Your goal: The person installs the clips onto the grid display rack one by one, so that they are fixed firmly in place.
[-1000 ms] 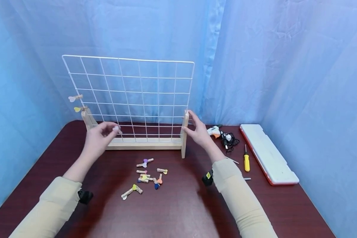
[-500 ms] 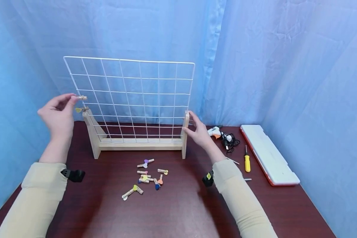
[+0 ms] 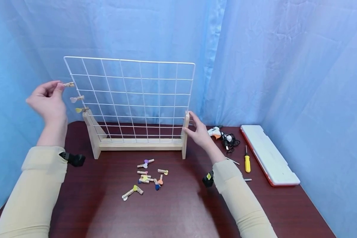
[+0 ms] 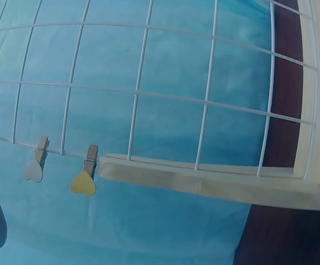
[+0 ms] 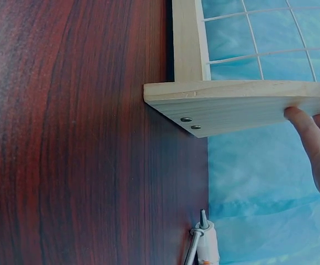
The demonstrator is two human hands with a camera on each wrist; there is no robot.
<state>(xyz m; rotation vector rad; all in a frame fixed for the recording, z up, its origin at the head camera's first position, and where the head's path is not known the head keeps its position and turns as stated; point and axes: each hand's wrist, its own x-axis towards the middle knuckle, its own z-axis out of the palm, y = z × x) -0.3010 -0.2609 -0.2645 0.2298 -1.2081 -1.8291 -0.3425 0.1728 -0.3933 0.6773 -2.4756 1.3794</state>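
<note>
My left hand [image 3: 49, 102] pinches a small wooden clothespin [image 3: 69, 84] between thumb and fingertips at the left edge wire of a white wire grid [image 3: 131, 91]. Below it on that wire sit two more clothespins, one with a white heart [image 4: 33, 171] and one with a yellow heart [image 4: 84, 184]. A wooden stand [image 3: 142, 144] bears the grid upright. My right hand [image 3: 200, 132] grips the stand's right side piece [image 5: 232, 107], fingertips against its outer face and near its top. In the left wrist view only a sliver of the left hand shows at the edge.
Several heart clothespins [image 3: 145, 178] lie scattered on the dark red table [image 3: 131, 218] before the stand. To the right are a white glue gun [image 3: 215, 131] with a black cable [image 3: 232, 142], a yellow screwdriver [image 3: 247, 163] and a white-lidded case [image 3: 269, 155].
My left hand has carried a clothespin from in front of the grid to its left edge, then up past the white-heart one. The right hand has stayed on the side piece.
</note>
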